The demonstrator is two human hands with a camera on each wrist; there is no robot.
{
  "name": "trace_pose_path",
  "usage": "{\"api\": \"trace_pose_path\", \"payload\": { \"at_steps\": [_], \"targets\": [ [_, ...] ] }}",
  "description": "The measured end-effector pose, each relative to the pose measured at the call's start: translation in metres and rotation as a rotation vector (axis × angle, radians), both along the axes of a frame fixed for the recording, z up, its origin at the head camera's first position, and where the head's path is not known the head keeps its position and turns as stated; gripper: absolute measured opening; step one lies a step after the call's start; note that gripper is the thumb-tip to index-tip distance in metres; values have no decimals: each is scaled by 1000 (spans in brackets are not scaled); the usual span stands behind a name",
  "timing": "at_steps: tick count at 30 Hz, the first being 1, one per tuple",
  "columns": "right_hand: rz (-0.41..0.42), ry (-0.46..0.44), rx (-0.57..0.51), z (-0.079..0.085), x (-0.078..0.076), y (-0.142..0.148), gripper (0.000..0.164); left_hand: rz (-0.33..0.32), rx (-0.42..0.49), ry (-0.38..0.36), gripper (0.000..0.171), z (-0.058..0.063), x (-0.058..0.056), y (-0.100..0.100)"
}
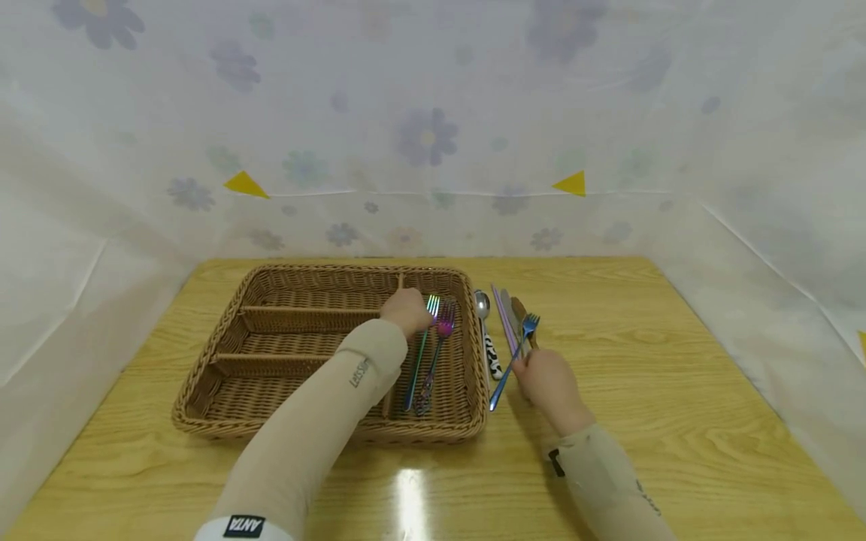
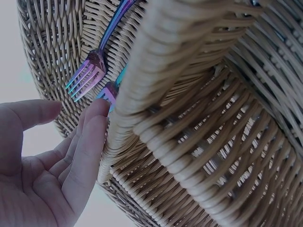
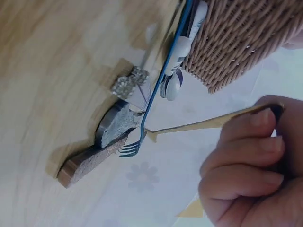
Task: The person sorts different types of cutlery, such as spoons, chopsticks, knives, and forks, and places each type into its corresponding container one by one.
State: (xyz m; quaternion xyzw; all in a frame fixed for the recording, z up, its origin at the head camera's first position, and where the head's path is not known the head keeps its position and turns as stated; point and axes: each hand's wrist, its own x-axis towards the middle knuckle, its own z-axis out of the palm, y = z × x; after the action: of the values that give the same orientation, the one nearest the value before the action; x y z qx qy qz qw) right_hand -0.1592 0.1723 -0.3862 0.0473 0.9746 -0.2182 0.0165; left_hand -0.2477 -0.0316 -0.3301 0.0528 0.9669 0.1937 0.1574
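My left hand [image 1: 406, 312] reaches into the right compartment of the wicker basket [image 1: 477, 376], thumb and loosely bent fingers apart in the left wrist view. Its fingertips are close to the tines of an iridescent fork [image 2: 109, 92]. Beside that lies a purple fork [image 1: 445, 328] with an ornate handle. To the basket's right, my right hand [image 1: 549, 387] curls its fingers round a slim gold-coloured utensil [image 3: 199, 125]; I cannot tell its kind. A blue fork [image 1: 529, 324] slants across the cutlery near those fingers. A brown-handled piece [image 3: 78, 168] and grey-handled piece [image 3: 112, 124] lie beneath it.
Between the basket and right hand lie a silver spoon [image 1: 482, 303], a cow-patterned handle [image 1: 493, 357] and thin purple sticks [image 1: 502, 319]. Wicker dividers [image 1: 311, 309] split the basket. White flowered sheeting [image 1: 426, 218] encloses the wooden table [image 1: 649, 361] at the back and sides.
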Motion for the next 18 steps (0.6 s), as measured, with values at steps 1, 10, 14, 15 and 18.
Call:
{"api": "trace_pose_path", "payload": {
  "at_steps": [1,10,14,15,18],
  "targets": [
    [-5,8,-19,1,0,0,42,3,0,-1,20,0,0,0],
    [-70,80,-146,2,-1,3,34,8,-4,-21,23,-4,-4,3],
    [-79,117,-178,3,-2,2,30,20,10,-18,35,-5,-6,2],
    [-80,123,-192,4,-2,2,29,19,13,-18,38,-5,-6,2],
    [-86,131,-238,5,-1,0,28,12,14,-20,45,-5,-6,2]
  ]
}}
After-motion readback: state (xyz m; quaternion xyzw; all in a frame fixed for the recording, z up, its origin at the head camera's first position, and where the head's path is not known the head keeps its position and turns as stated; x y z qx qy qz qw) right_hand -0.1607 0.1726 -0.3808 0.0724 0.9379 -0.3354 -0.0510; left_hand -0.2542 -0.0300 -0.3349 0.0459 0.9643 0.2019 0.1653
